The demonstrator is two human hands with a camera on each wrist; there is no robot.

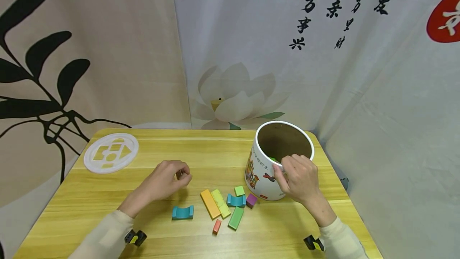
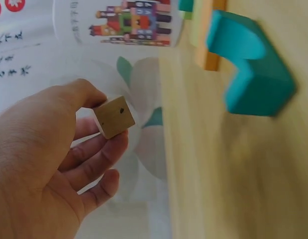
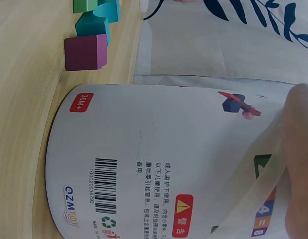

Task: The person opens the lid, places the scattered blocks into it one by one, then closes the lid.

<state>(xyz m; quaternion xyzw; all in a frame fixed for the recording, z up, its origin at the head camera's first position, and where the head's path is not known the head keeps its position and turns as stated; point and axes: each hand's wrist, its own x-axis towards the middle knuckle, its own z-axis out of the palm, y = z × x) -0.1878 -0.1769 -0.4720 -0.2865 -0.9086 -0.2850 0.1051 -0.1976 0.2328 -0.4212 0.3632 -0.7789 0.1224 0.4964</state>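
My left hand [image 1: 167, 179] is above the left middle of the table. In the left wrist view, its thumb and fingers pinch a small plain wooden block [image 2: 115, 117] with a dark spot on one face. At the right, my right hand [image 1: 298, 179] grips the near rim of a white printed bucket [image 1: 264, 169], thumb on the outer wall. A bit of green shows inside the bucket. Between the hands lie an orange block [image 1: 210, 204], a yellow-green block [image 1: 221, 203], a green block [image 1: 235, 218], a purple block [image 1: 251, 200] and two blue arched blocks, one [image 1: 182, 212] apart at left.
A white round lid [image 1: 111, 153] with shaped cut-outs lies at the table's back left. A small red block [image 1: 217, 226] is nearest the front, and a light green cube [image 1: 239, 190] sits behind the right blue arch. Printed curtain [image 1: 244, 51] hangs behind the wooden table [image 1: 201, 147].
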